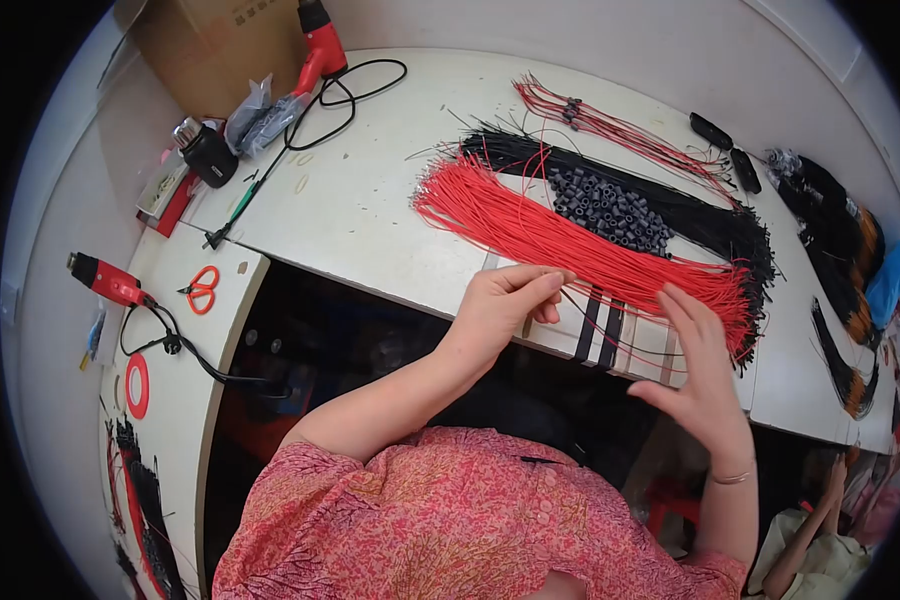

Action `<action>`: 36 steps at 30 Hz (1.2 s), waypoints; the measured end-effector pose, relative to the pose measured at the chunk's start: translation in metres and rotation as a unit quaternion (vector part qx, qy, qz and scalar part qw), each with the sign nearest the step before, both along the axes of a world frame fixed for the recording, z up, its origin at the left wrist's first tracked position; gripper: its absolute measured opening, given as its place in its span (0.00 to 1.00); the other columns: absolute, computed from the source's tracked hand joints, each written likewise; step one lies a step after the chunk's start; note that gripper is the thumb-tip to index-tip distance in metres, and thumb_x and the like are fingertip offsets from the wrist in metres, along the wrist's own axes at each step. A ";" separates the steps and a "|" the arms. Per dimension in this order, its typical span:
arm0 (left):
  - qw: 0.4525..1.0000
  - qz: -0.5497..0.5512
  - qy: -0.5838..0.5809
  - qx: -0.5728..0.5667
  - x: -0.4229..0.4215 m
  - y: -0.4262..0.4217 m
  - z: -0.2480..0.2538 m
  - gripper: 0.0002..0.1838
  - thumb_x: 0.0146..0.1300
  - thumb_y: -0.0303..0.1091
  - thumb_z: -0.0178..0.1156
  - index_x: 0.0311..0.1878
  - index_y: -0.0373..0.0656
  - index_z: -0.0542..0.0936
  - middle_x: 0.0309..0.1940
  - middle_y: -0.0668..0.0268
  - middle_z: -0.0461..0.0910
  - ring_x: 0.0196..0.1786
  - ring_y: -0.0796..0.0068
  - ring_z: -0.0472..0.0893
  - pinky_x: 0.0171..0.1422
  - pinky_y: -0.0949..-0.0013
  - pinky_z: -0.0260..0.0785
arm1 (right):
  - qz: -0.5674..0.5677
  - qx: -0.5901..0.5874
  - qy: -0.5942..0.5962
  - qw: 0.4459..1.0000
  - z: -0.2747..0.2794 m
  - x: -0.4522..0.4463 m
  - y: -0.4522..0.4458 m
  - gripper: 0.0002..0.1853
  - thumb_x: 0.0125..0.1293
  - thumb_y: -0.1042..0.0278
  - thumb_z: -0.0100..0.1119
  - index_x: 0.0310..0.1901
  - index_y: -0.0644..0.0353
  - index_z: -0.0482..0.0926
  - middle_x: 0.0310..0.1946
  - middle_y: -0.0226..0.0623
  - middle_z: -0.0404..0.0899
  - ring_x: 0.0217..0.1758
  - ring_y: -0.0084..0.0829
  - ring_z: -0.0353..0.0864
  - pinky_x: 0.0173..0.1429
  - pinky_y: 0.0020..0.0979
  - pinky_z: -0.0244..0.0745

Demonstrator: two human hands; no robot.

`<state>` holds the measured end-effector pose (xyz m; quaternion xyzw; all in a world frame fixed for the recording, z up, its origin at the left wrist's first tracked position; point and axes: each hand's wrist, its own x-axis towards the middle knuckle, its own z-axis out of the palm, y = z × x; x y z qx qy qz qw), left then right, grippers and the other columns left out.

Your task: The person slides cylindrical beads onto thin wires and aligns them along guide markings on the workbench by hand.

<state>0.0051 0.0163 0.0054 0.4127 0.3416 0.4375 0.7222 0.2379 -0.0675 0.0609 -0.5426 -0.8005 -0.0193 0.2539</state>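
Note:
My left hand [505, 310] is closed in a pinch at the table's front edge, holding the ends of thin wires [595, 325]. A red strand and a dark one trail from it toward the right. My right hand [700, 365] has its fingers spread and holds nothing, close to the right end of a large bundle of red wires [570, 235]. Behind that bundle lies a bundle of black wires [710, 225]. Between the two sits a pile of short dark tube pieces [610, 210]. Whatever the pinching fingertips cover is hidden.
Red-and-black wires [620, 130] lie at the back. Heat guns [110, 280] and orange scissors [202, 290] rest at the left, beside a red tape ring [137, 386]. A cardboard box [215, 50] stands behind. More black wires [825, 230] lie right. Another person's arm [820, 510] shows lower right.

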 end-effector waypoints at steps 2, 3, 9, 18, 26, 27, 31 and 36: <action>1.000 -0.025 0.004 -0.003 0.007 -0.007 -0.004 0.11 0.73 0.28 0.60 0.50 0.32 0.86 0.30 0.66 0.82 0.31 0.81 0.78 0.40 0.81 0.72 | 0.004 -0.067 0.206 0.976 -0.013 -0.032 0.002 0.25 0.61 0.71 0.67 0.60 0.64 0.76 0.46 0.40 0.82 0.42 0.33 0.79 0.53 0.32 0.75; 1.000 -0.025 -0.003 0.010 0.010 -0.010 -0.007 0.11 0.72 0.28 0.60 0.50 0.32 0.86 0.30 0.66 0.82 0.31 0.81 0.78 0.40 0.81 0.72 | 0.002 -0.093 0.294 0.951 -0.027 -0.043 0.011 0.19 0.64 0.73 0.65 0.57 0.65 0.78 0.42 0.38 0.83 0.39 0.29 0.78 0.49 0.28 0.75; 0.999 -0.006 0.003 0.047 0.005 -0.010 -0.010 0.09 0.72 0.26 0.60 0.49 0.34 0.86 0.30 0.66 0.82 0.32 0.81 0.79 0.40 0.82 0.72 | -0.029 -0.278 0.517 0.809 -0.054 -0.064 0.034 0.05 0.72 0.73 0.59 0.46 0.63 0.79 0.33 0.31 0.80 0.28 0.18 0.72 0.34 0.18 0.67; 1.000 0.009 0.018 0.012 0.007 -0.004 -0.009 0.07 0.71 0.27 0.61 0.46 0.35 0.86 0.29 0.66 0.83 0.33 0.82 0.80 0.39 0.82 0.73 | -0.041 -0.209 0.501 0.839 -0.052 -0.066 0.033 0.02 0.71 0.74 0.60 0.40 0.62 0.80 0.30 0.28 0.79 0.26 0.17 0.68 0.32 0.18 0.63; 0.997 0.010 0.065 0.030 0.007 -0.005 -0.012 0.06 0.71 0.29 0.64 0.41 0.36 0.86 0.27 0.66 0.82 0.30 0.82 0.80 0.37 0.82 0.72 | -0.040 -0.118 0.352 0.928 -0.046 -0.066 0.032 0.02 0.64 0.80 0.62 0.35 0.63 0.80 0.28 0.29 0.77 0.25 0.21 0.68 0.31 0.23 0.64; 0.997 0.011 0.065 0.030 0.007 -0.005 -0.013 0.06 0.71 0.29 0.64 0.41 0.36 0.86 0.27 0.66 0.82 0.30 0.82 0.80 0.37 0.82 0.72 | -0.039 -0.118 0.352 0.928 -0.047 -0.066 0.033 0.02 0.64 0.80 0.62 0.35 0.63 0.80 0.28 0.29 0.77 0.25 0.21 0.68 0.31 0.23 0.64; 0.996 0.010 0.075 0.039 0.009 -0.006 -0.013 0.06 0.70 0.29 0.64 0.39 0.37 0.86 0.27 0.66 0.82 0.29 0.81 0.79 0.36 0.82 0.71 | -0.039 -0.065 0.298 0.952 -0.048 -0.066 0.031 0.04 0.62 0.82 0.64 0.36 0.63 0.80 0.30 0.31 0.76 0.24 0.23 0.68 0.30 0.24 0.64; 0.997 0.015 0.064 0.039 0.010 -0.007 -0.012 0.07 0.70 0.30 0.64 0.37 0.37 0.85 0.26 0.67 0.81 0.28 0.81 0.79 0.35 0.82 0.71 | -0.057 -0.019 0.262 0.963 -0.053 -0.068 0.027 0.06 0.60 0.82 0.65 0.36 0.62 0.80 0.32 0.31 0.76 0.24 0.25 0.69 0.29 0.25 0.66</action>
